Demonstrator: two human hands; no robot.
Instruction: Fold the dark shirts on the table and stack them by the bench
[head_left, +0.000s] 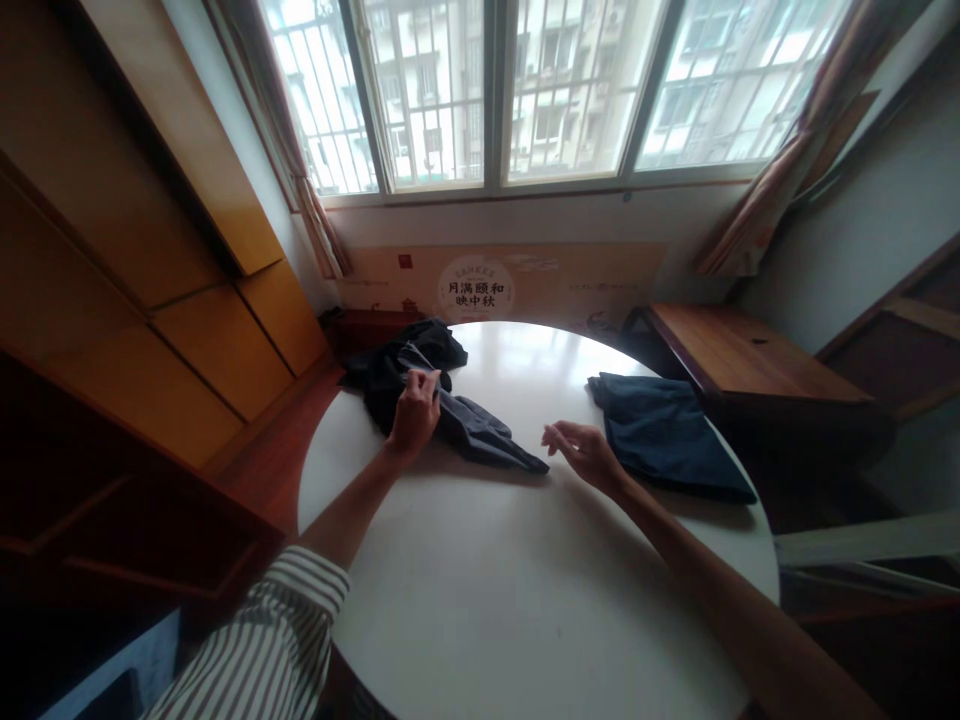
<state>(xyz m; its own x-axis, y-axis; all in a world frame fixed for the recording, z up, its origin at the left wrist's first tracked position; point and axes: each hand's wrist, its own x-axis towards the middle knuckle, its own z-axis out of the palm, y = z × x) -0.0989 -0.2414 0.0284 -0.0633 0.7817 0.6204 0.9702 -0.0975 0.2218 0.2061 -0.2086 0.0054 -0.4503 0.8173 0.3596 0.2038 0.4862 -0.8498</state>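
A crumpled dark grey garment [476, 425] lies on the white round table [480, 580], its narrow end pointing right. My left hand [417, 408] is closed on its upper left part, thumb and fingers pinched together. Behind that hand, a heap of black clothing [382, 375] rests at the table's far left edge, touching the grey garment. My right hand [583, 448] hovers just right of the garment's narrow end, holding nothing, its fingers loosely bent and apart. Farther right lies a folded navy blue garment [671, 435], flat near the table's right edge.
A wooden cabinet [765, 350] stands beyond the table's right side. Orange-brown cupboards [210, 340] line the left wall. Behind the table, a printed cardboard panel [555, 275] leans under the barred window [495, 100]. A bluish-lit dark object [124, 665] sits at lower left.
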